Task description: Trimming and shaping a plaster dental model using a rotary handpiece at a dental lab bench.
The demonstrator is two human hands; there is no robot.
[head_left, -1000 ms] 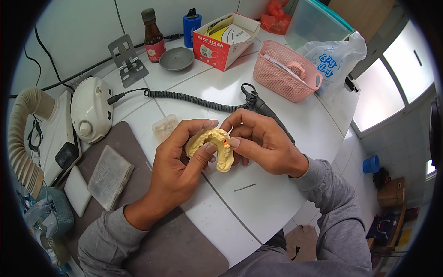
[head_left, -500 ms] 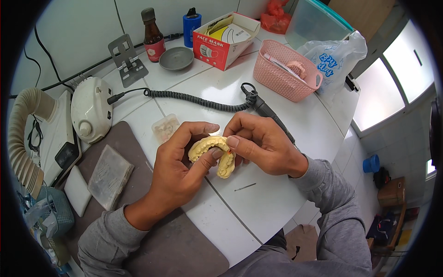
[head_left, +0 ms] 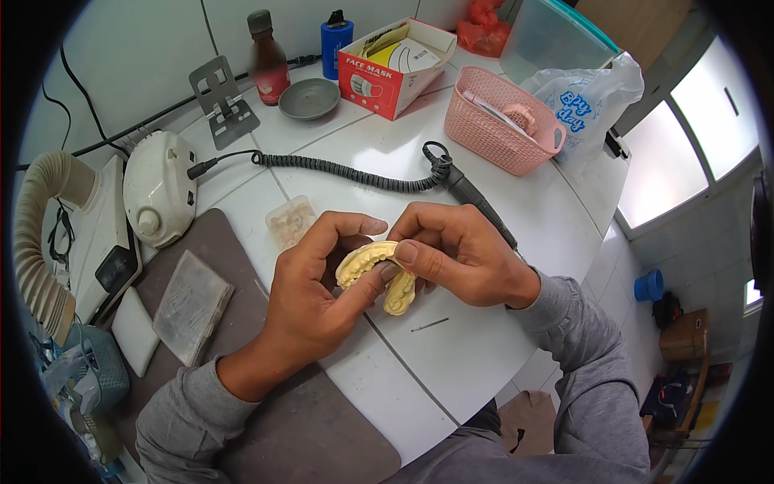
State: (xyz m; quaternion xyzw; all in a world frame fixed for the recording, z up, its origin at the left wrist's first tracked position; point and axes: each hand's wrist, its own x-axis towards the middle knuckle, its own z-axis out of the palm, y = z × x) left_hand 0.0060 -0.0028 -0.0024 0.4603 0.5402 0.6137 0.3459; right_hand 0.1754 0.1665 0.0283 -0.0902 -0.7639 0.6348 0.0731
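A yellow horseshoe-shaped dental cast (head_left: 364, 260) is held above the white table (head_left: 451, 363), gripped from both sides. My left hand (head_left: 310, 302) cups it from below and the left, thumb pressing on its underside. My right hand (head_left: 455, 254) pinches its right end, thumb on top of the arch. A second yellow piece (head_left: 401, 294) hangs below the fingers; whether it is joined to the cast is unclear. A black handpiece (head_left: 472, 198) lies just behind my right hand, partly hidden by it.
A white motor unit (head_left: 157, 198) with a coiled black cord (head_left: 347, 168) sits at left. Behind stand a pink basket (head_left: 504, 121), red-and-white box (head_left: 391, 68), grey dish (head_left: 308, 98) and brown bottle (head_left: 268, 58). A small clear box (head_left: 290, 220), brown mat (head_left: 298, 419) and thin metal pin (head_left: 429, 325) lie near.
The cast has been turned a little between my fingers, and my right thumb has shifted onto the top of its arch. Both hands stay in the same spot.
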